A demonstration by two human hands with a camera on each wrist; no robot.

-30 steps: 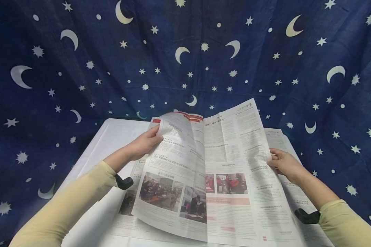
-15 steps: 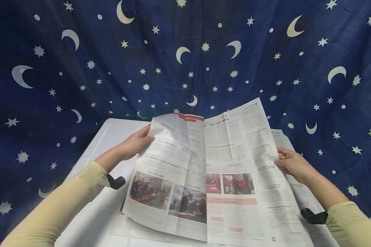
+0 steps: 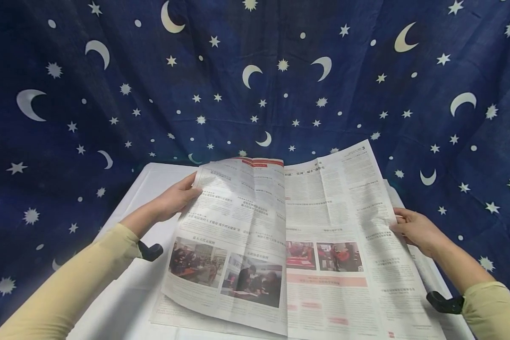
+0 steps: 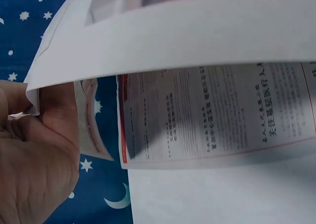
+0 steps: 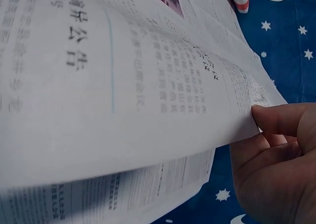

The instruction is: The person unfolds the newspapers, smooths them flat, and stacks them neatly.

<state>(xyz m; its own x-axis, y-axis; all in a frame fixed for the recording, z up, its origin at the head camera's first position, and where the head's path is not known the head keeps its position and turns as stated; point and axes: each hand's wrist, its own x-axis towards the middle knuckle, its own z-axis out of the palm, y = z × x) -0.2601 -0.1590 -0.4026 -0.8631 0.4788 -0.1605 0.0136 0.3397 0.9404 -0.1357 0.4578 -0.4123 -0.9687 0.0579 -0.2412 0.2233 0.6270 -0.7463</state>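
Observation:
An open newspaper spans the middle of the head view, its two pages raised at the outer edges and joined at a centre fold. My left hand pinches the left page's outer edge between thumb and fingers. In the left wrist view the page's border folds over at that hand. My right hand pinches the right page's outer edge, thumb on top, as the right wrist view shows at the hand. Photographs and red bands are printed on the pages.
More newspaper sheets lie beneath the lifted pages on a white table. A dark blue cloth with moons and stars hangs behind. Black straps sit at both wrists.
Both hands have moved apart, left hand leftward and right hand rightward and slightly down. The pages have spread wider and flatter, showing more of each.

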